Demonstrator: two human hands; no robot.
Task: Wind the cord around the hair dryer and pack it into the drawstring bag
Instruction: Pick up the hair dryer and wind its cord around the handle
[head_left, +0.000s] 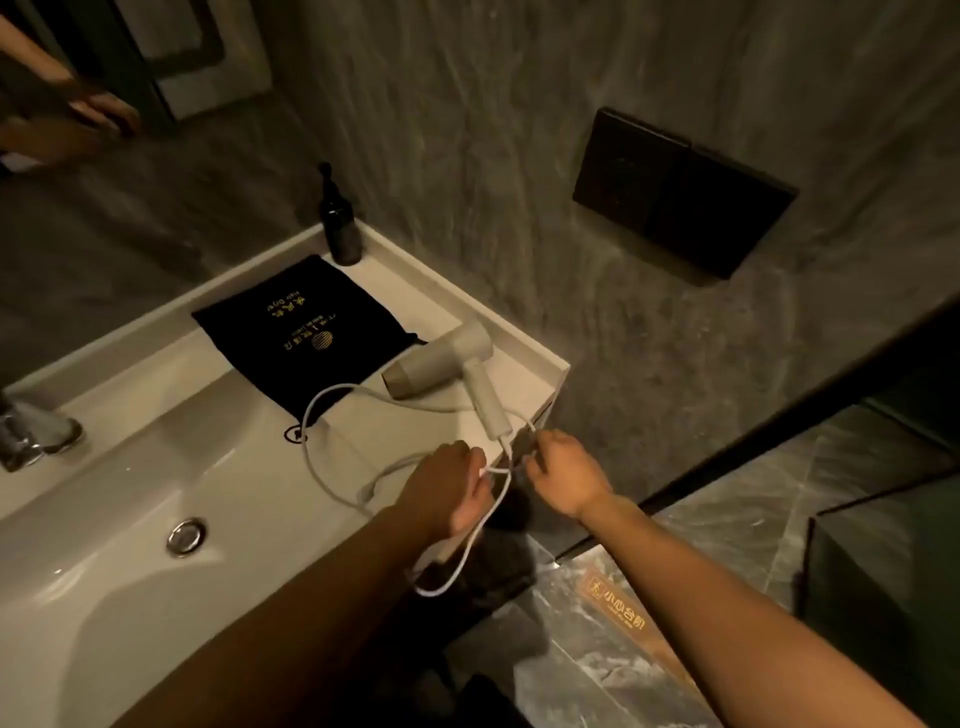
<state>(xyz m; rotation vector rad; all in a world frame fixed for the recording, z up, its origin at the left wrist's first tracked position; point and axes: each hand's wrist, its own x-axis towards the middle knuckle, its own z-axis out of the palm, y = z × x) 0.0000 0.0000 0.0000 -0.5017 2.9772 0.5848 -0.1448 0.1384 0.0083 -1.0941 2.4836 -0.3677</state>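
On the white vanity (156, 597), hair dryer (441, 358) beside black bag (306, 332); both hands (457, 483) (563, 475) pinch its cord (322, 405).

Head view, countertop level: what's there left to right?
Faucet → sink drain → black drawstring bag → dark pump bottle → hair dryer → right hand pinching the cord → dark wall panel.

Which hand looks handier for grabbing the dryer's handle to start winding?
Probably the right hand: it sits just beside the hair dryer handle's lower end. The left hand is slightly farther, gripping the cord.
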